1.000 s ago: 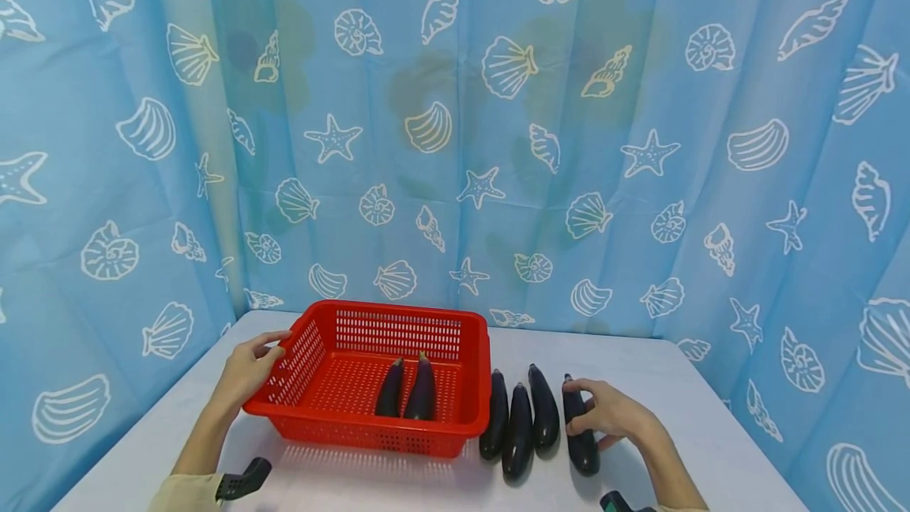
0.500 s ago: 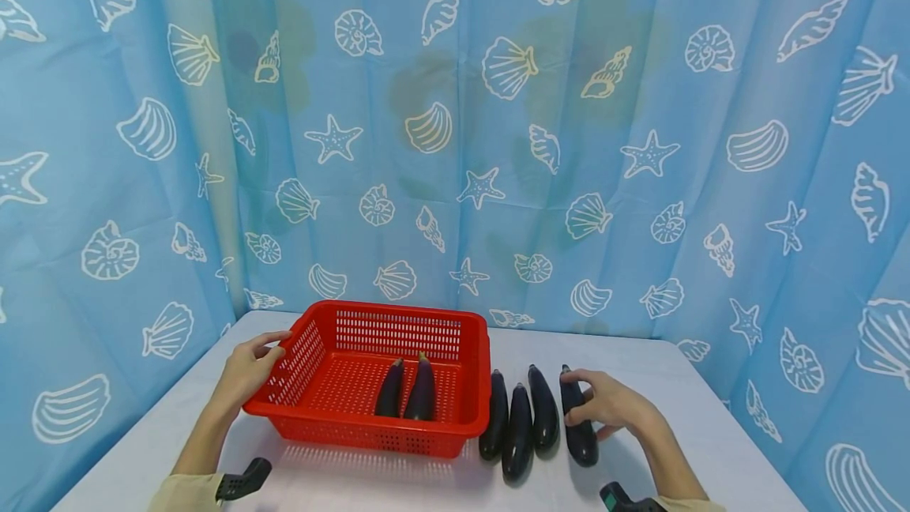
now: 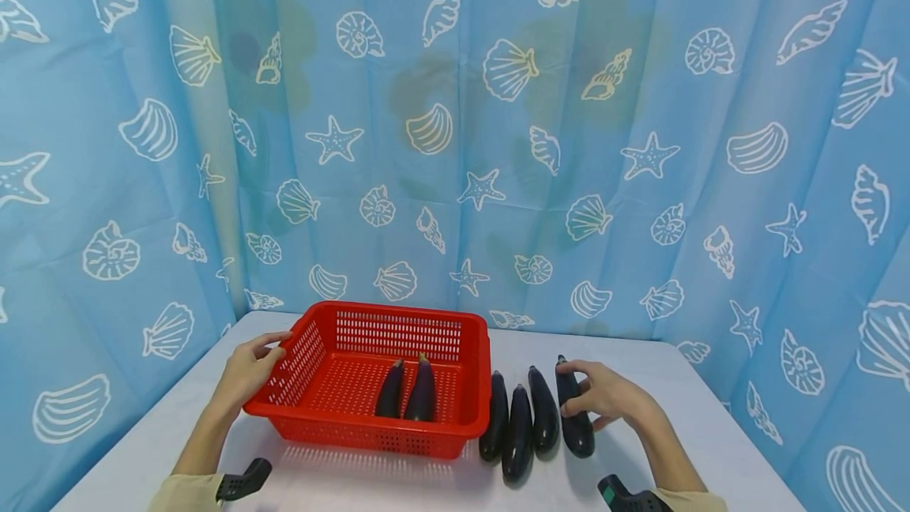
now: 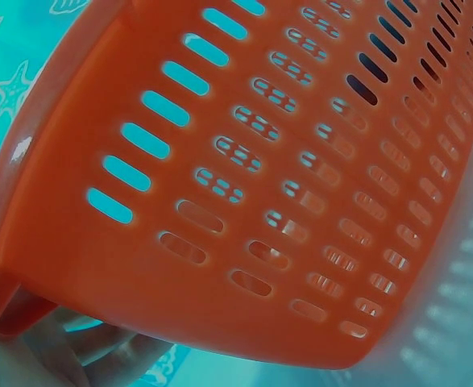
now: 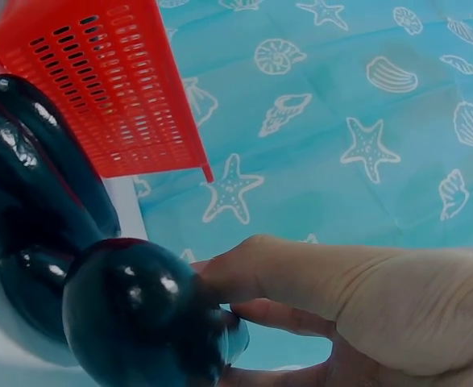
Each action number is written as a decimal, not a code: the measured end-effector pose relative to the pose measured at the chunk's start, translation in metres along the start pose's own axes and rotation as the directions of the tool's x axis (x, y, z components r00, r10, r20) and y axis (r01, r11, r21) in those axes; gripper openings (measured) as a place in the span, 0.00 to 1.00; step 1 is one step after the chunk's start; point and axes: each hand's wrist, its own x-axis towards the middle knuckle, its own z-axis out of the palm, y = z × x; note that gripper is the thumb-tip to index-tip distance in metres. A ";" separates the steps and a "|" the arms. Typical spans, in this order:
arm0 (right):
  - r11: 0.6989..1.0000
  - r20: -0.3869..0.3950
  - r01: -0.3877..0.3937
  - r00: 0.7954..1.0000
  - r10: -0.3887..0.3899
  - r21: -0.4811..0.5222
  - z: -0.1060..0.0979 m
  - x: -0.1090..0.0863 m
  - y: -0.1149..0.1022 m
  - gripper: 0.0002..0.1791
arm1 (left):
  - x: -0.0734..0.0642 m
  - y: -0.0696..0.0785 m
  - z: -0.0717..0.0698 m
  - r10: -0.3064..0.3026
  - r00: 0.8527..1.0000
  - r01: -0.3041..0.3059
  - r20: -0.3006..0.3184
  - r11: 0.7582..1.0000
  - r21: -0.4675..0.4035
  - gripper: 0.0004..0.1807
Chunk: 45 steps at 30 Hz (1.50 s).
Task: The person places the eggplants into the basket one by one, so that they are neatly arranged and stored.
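Right hand (image 3: 604, 395) shifted its pinched eggplant (image 3: 570, 390); left hand (image 3: 248, 371) grips basket (image 3: 341, 430); three eggplants (image 3: 517, 434) between.

Glossy eggplant (image 3: 569, 390) in right hand (image 3: 614, 395), red basket (image 3: 341, 433) holding two

L grip (image 3: 249, 370) curled, R grip (image 3: 606, 392) pinched; arms (image 3: 204, 441) fwd, apart.

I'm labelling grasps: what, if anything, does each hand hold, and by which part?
The right hand holds the rightmost eggplant by its stem-end half; the left hand grips the red basket by its left rim.
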 end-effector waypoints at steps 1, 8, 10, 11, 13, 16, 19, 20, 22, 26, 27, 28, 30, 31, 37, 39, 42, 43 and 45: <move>1.000 0.000 0.003 1.000 -0.003 0.002 0.000 0.000 -0.001 0.39 | 0.000 0.000 0.000 0.000 1.000 0.000 0.001 1.000 -0.001 0.25; 1.000 0.011 0.020 1.000 -0.020 0.014 -0.002 0.001 -0.007 0.39 | 0.000 0.000 0.000 -0.008 1.000 0.008 0.007 1.000 -0.005 0.26; 1.000 0.012 0.025 1.000 -0.025 0.017 -0.002 0.002 -0.008 0.39 | 0.000 0.000 0.000 -0.006 1.000 0.006 0.008 1.000 -0.007 0.26; 1.000 0.011 0.025 1.000 -0.025 0.015 -0.002 0.003 -0.010 0.39 | 0.000 0.000 0.000 -0.005 1.000 0.005 0.008 1.000 -0.008 0.26; 1.000 0.008 0.029 1.000 -0.029 0.013 -0.002 0.004 -0.012 0.39 | 0.000 0.000 0.000 -0.004 1.000 0.004 0.005 1.000 -0.007 0.25; 0.999 0.007 0.041 0.999 -0.041 0.013 -0.002 0.004 -0.017 0.39 | 0.000 0.000 0.000 -0.003 1.000 0.003 0.002 1.000 -0.003 0.25; 0.999 0.006 0.052 0.999 -0.052 0.015 -0.002 0.005 -0.023 0.38 | 0.001 0.000 0.000 -0.004 1.000 0.004 0.000 1.000 0.001 0.25; 0.998 0.006 0.054 0.998 -0.054 0.014 -0.002 0.005 -0.024 0.38 | 0.001 -0.001 0.000 -0.005 1.000 0.005 -0.001 1.000 0.001 0.25; 0.998 0.004 0.058 0.998 -0.058 0.010 -0.001 0.006 -0.028 0.38 | 0.001 0.000 0.000 -0.004 1.000 0.004 -0.001 1.000 0.003 0.25; 0.998 0.004 0.060 0.998 -0.060 0.011 0.000 0.007 -0.034 0.38 | 0.001 0.000 0.000 -0.003 1.000 0.003 0.000 1.000 0.003 0.25; 0.998 0.002 0.060 0.998 -0.060 0.014 0.000 0.008 -0.035 0.38 | 0.001 0.000 0.000 -0.003 1.000 0.003 0.001 1.000 0.002 0.25; 0.998 -0.001 0.059 0.998 -0.059 0.014 0.000 0.008 -0.037 0.38 | 0.001 0.000 0.000 -0.003 1.000 0.003 0.001 1.000 0.001 0.25; 0.998 -0.003 0.058 0.998 -0.058 0.012 0.001 0.008 -0.039 0.38 | 0.001 0.000 0.000 -0.003 1.000 0.003 0.004 1.000 0.000 0.25; 0.998 -0.005 0.056 0.998 -0.056 0.012 0.001 0.009 -0.041 0.38 | 0.001 0.000 0.000 -0.003 1.000 0.003 0.005 1.000 -0.001 0.25; 0.998 -0.007 0.055 0.998 -0.055 0.007 0.004 0.012 -0.048 0.38 | 0.001 0.000 0.000 -0.007 1.000 0.007 0.005 1.000 -0.001 0.25; 0.998 -0.009 0.063 0.998 -0.063 0.004 0.005 0.013 -0.050 0.39 | 0.001 0.000 0.000 -0.007 1.000 0.007 0.006 1.000 -0.001 0.26; 0.997 -0.006 0.081 0.997 -0.081 0.004 0.005 0.013 -0.053 0.40 | 0.002 0.000 -0.001 -0.002 1.000 0.002 0.008 1.000 -0.001 0.26; 0.996 -0.007 0.084 0.996 -0.084 0.009 0.006 0.013 -0.054 0.40 | 0.002 0.000 -0.001 -0.003 1.000 0.003 0.009 1.000 -0.002 0.26; 0.996 -0.005 0.088 0.996 -0.088 0.020 0.007 0.014 -0.056 0.39 | 0.002 0.000 -0.001 0.000 1.000 0.000 0.011 1.000 -0.002 0.26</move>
